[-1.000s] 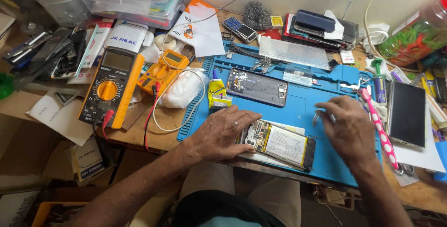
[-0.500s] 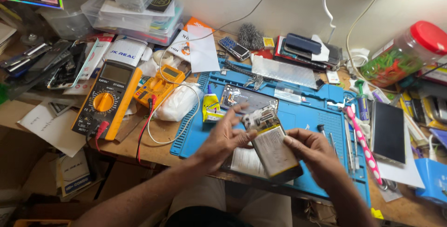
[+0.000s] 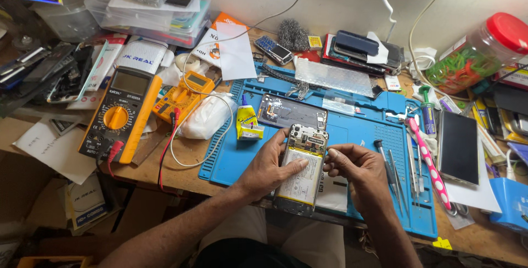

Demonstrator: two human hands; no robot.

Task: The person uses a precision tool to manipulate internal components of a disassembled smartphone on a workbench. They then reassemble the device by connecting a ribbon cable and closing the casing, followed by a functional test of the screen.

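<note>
An opened phone [image 3: 303,172] with its back cover off shows a pale battery and a circuit board at its top. My left hand [image 3: 269,163] grips it along the left edge, thumb lying on the battery, and holds it raised over the blue work mat [image 3: 363,130]. My right hand [image 3: 355,169] touches the phone's right edge with its fingertips. A second opened phone part [image 3: 292,113] lies flat on the mat just behind, and a small yellow glue bottle [image 3: 246,122] stands to its left.
A large yellow multimeter [image 3: 118,117] and a smaller orange one [image 3: 184,95] lie at left with leads. A pink toothbrush [image 3: 424,158], tweezers and a screwdriver [image 3: 388,166] lie on the mat's right. A dark phone [image 3: 457,147], a red-lidded jar [image 3: 473,53] and stacked boxes crowd the bench.
The phone lay flat on the mat under my left hand; both hands then lifted it and turned it upright. Now it is held lengthwise, nearer my body.
</note>
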